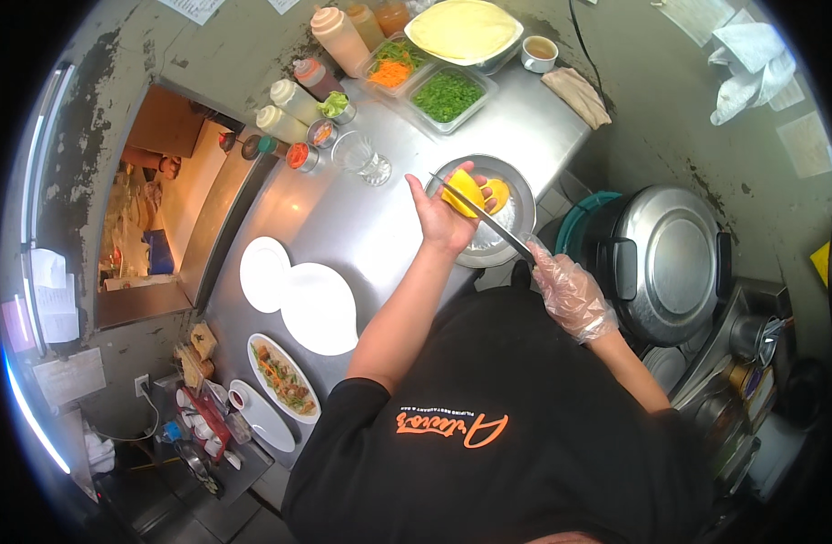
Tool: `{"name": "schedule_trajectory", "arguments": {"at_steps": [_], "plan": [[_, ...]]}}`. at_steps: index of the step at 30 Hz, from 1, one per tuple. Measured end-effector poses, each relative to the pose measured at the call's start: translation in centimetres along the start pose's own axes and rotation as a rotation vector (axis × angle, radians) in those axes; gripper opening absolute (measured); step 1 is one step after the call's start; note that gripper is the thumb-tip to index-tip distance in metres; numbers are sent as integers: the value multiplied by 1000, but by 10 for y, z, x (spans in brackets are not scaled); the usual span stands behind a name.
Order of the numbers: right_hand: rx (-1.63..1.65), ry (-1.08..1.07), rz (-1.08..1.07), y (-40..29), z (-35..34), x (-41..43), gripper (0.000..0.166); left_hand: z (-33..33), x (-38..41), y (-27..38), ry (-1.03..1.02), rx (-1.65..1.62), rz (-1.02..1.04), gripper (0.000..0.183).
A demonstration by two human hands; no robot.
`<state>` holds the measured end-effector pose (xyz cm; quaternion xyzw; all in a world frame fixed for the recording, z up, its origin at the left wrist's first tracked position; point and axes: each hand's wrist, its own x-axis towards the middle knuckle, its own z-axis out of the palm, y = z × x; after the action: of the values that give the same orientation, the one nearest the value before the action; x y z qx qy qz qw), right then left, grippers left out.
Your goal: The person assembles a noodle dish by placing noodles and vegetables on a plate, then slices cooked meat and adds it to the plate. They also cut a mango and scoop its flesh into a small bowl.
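A piece of yellow fruit, possibly mango [465,192], lies in the palm of my left hand [448,214], whose thumb is spread away from it. My right hand [567,289], in a clear plastic glove, grips a long knife [494,226]; its blade crosses over the yellow piece. Whether the edge cuts into it cannot be told. Beneath both is a round metal bowl [524,197]. Another yellow piece [499,193] shows behind my left fingers, and something whitish or clear lies in the bowl. A clear footed glass [365,156] stands to the left on the steel counter [395,217].
White plates [320,309] and an oval dish of food [284,377] line the counter's left side. Squeeze bottles [337,41] and tubs of chopped greens [447,97] stand at the back. A large lidded cooker [674,265] is at the right. Another person's hand [169,167] shows through the pass window.
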<state>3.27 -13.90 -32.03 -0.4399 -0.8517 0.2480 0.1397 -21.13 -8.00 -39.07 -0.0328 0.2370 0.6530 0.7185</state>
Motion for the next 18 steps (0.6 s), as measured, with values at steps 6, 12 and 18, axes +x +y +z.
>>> {"name": "schedule_trajectory", "arguments": {"at_steps": [6, 12, 18], "plan": [[1, 14, -58, 3, 0, 1, 48, 16, -7, 7, -98, -24, -44, 112], [29, -12, -23, -7, -3, 0, 48, 23, -8, 11, -12, -64, -66, 115], [-64, -12, 68, -7, 1, 3, 47, 30, -9, 11, -46, -51, -39, 115]]}}
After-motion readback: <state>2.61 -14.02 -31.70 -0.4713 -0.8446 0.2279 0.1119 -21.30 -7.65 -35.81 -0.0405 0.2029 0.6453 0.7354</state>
